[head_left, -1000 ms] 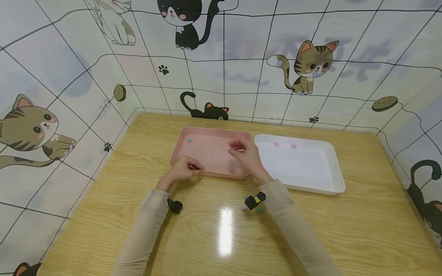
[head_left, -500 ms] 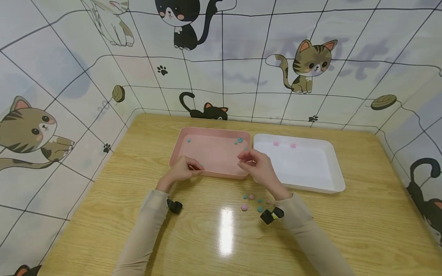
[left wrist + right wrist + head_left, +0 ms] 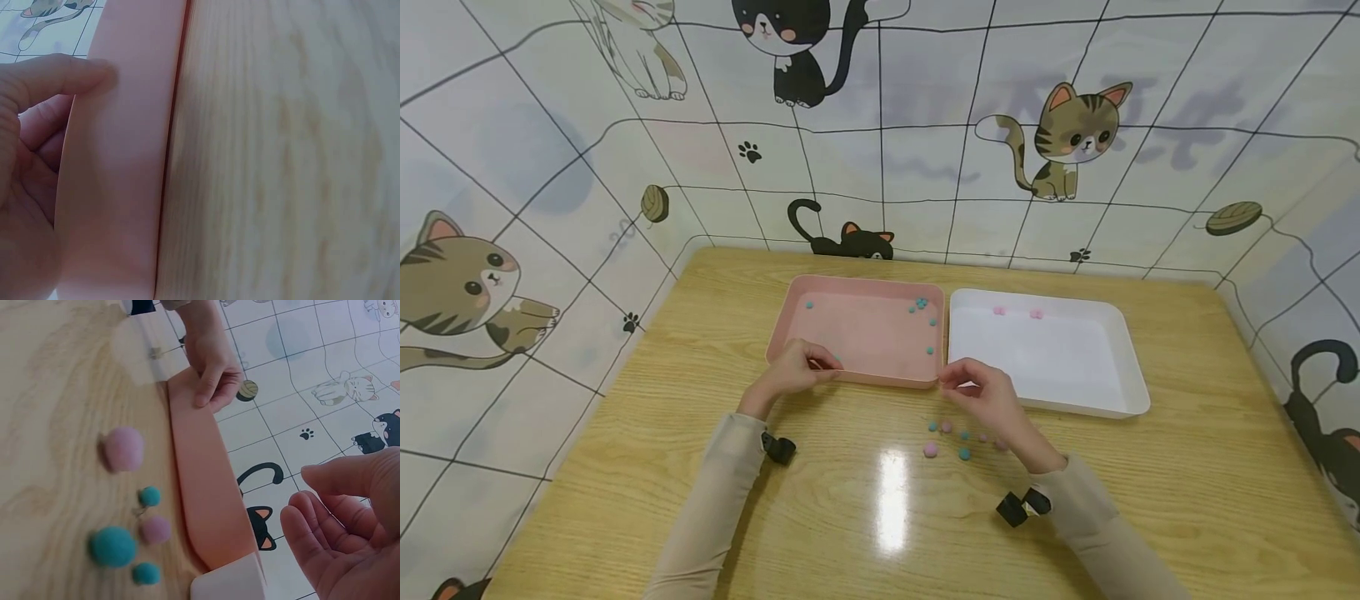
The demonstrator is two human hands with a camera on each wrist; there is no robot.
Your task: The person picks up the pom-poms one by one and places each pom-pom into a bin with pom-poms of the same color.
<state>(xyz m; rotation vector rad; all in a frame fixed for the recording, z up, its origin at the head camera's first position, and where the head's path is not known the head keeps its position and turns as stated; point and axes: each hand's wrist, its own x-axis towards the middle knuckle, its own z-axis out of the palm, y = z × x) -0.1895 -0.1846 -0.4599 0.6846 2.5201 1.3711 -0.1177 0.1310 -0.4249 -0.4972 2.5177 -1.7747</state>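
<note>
Two hands work: left hand (image 3: 796, 372) grips the pink tray's (image 3: 857, 287) near rim, steadying it; right hand (image 3: 981, 393), loosely cupped and empty, hovers over pompoms (image 3: 958, 439) mid-worktop.

glossy wood table (image 3: 820, 517), fuzzy pompoms (image 3: 124, 449)

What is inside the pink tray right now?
The pink tray holds several small teal pompoms, mostly near its right wall. The left hand covers part of the front rim.
</note>
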